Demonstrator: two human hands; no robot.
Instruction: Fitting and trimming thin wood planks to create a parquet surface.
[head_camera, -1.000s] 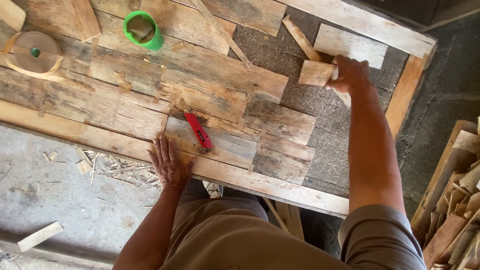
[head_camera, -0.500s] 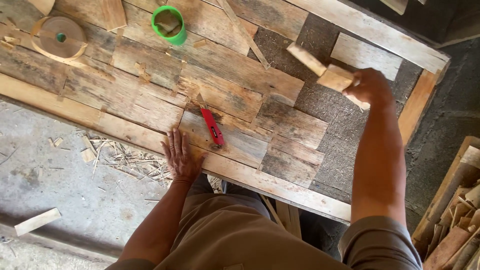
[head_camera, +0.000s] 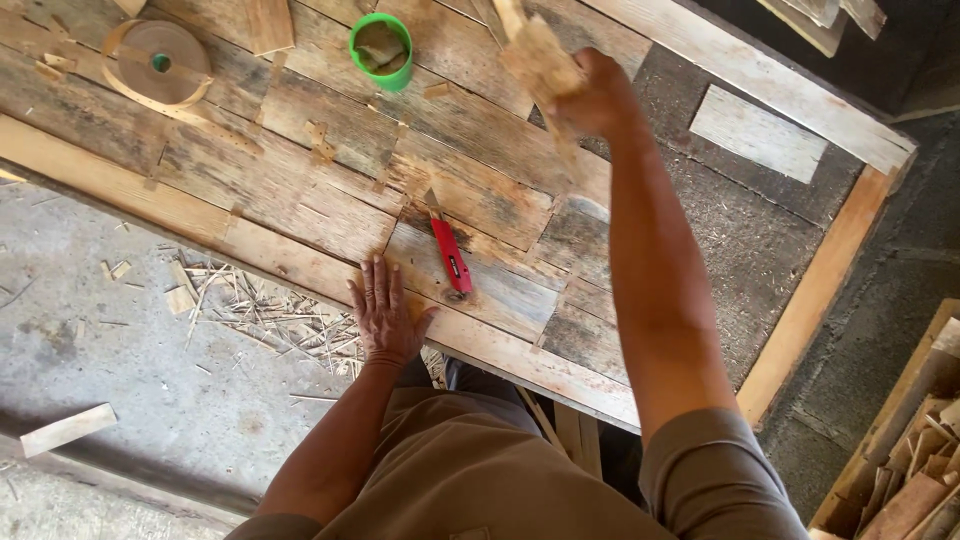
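My right hand (head_camera: 592, 98) is raised over the wooden panel (head_camera: 300, 190) and grips a pale piece of wood (head_camera: 540, 55), blurred by motion. My left hand (head_camera: 385, 312) rests flat, fingers spread, on the panel's near border strip. Just right of that hand lies a red utility knife (head_camera: 450, 256) on the fitted planks. The panel's right part shows bare grey backing (head_camera: 740, 240) with one pale plank (head_camera: 757, 133) lying on it.
A green cup (head_camera: 381, 48) stands on the panel at the top. A roll of brown veneer tape (head_camera: 158, 62) sits top left. Wood shavings (head_camera: 250, 310) and an offcut (head_camera: 66, 428) lie on the concrete floor. A crate of wood scraps (head_camera: 915, 470) stands at the lower right.
My right hand lifted the wood piece off the grey backing and swung it left, up over the planks. My left hand stayed planted on the border strip.
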